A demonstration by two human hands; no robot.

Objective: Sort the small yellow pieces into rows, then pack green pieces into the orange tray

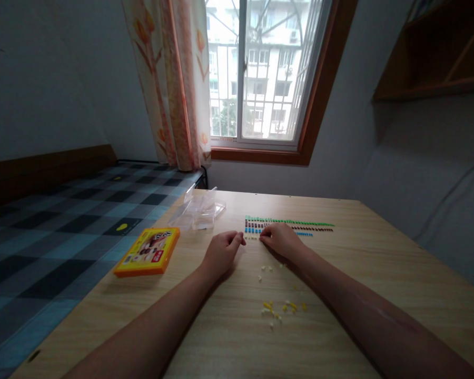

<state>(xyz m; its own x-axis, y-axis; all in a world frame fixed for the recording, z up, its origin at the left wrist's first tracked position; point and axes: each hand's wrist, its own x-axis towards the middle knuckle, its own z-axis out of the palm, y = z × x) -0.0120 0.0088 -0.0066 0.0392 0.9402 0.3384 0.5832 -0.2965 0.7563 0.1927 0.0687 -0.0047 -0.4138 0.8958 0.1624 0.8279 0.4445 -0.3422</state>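
Note:
Rows of tiny building bricks lie on the wooden table: a green row [288, 221], a brown row [314, 229], a blue row [305, 234] and a short cream row [251, 238]. My left hand [223, 251] is closed and rests at the left end of these rows, its fingers curled under. Across the blue and cream rows reaches my right hand [281, 239], its fingertips pinched together at the right end of the cream row. What either hand holds, if anything, is hidden. Loose cream bricks [263, 268] and yellow bricks [267, 306] are scattered nearer to me.
On the left of the table lies a yellow-orange box [150, 252] with a printed lid. Clear plastic containers [203, 209] stand behind it. A bed with a checked cover [82, 210] adjoins the table's left edge. A curtained window [270, 79] is beyond.

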